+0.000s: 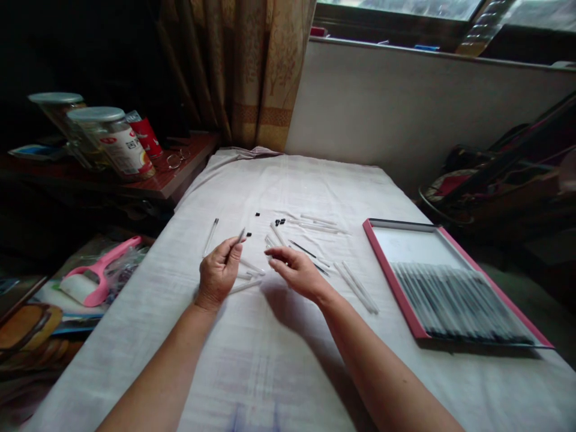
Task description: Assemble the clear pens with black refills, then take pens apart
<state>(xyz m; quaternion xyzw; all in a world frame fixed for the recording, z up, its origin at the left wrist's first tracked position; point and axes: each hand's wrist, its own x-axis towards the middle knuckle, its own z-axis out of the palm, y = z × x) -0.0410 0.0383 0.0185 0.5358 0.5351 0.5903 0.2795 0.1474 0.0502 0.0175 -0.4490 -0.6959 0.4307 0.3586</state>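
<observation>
My left hand (219,271) is closed around a pen (242,234), its pointed end showing above the thumb. To the right, my right hand (294,271) has thumb and fingertips brought close together; anything between them is too small to make out. Clear pen barrels (246,286) lie beneath and beside the left hand. Just beyond the right hand are dark pen refills (302,248) and more clear tubes (279,234). Small black plugs (279,222) lie farther back on the cloth. A pen with a dark end (210,237) rests left of the left hand.
A pink-edged box (390,276) holding rows of pens (459,303) sits at the right. Two clear tubes (357,287) lie between it and my right arm. White cloth (252,372) covers the table. Jars (121,150) and glasses (178,158) stand on a side cabinet; a pink lint roller (101,273) lies below.
</observation>
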